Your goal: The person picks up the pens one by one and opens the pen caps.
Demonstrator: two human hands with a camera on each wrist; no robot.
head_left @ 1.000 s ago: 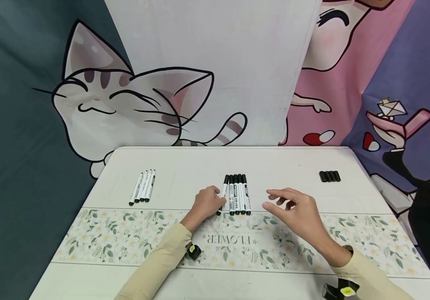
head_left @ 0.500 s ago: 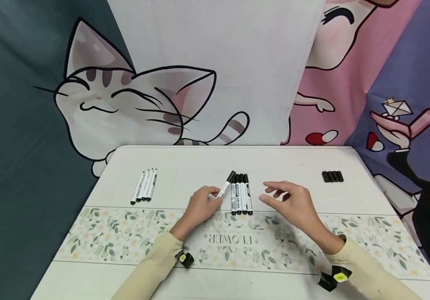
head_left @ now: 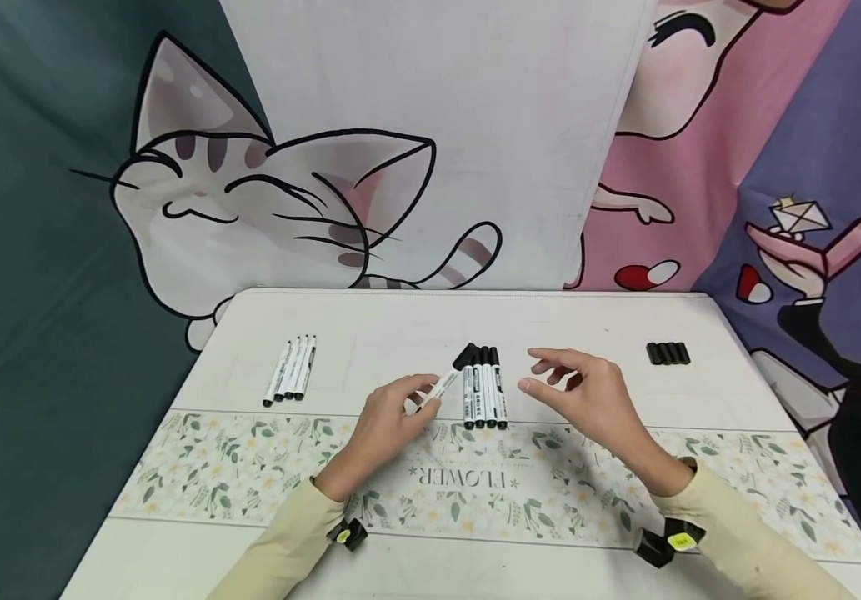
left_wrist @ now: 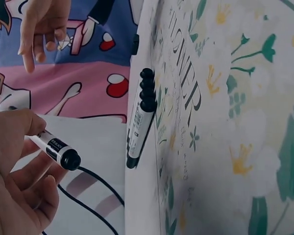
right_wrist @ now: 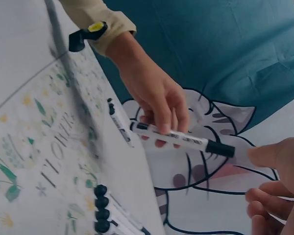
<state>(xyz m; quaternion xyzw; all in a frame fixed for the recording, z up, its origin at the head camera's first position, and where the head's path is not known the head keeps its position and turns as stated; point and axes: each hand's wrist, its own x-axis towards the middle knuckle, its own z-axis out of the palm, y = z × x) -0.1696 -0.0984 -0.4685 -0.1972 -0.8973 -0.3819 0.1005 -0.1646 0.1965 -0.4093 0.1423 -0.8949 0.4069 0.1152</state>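
Note:
My left hand [head_left: 387,423] pinches a white marker [head_left: 441,386] between thumb and fingers, lifted off the table and slanted, its black cap up and to the right. In the right wrist view the cap end of this marker [right_wrist: 186,140] points toward my right hand [right_wrist: 279,181], with a gap between them. My right hand [head_left: 588,400] hovers with bent, spread fingers and nothing in them. Between both hands, a row of several capped markers [head_left: 484,396] lies side by side on the table.
Several uncapped markers [head_left: 291,371] lie in a group at the left of the table. Toward the far right sits a short row of loose black caps [head_left: 668,353]. A floral strip [head_left: 235,467] crosses the table, and a printed cloth [head_left: 430,208] hangs behind it.
My left hand has raised the marker from beside the row, tilted it, and drawn back slightly toward the lower left. My right hand has moved slightly up and stays without anything.

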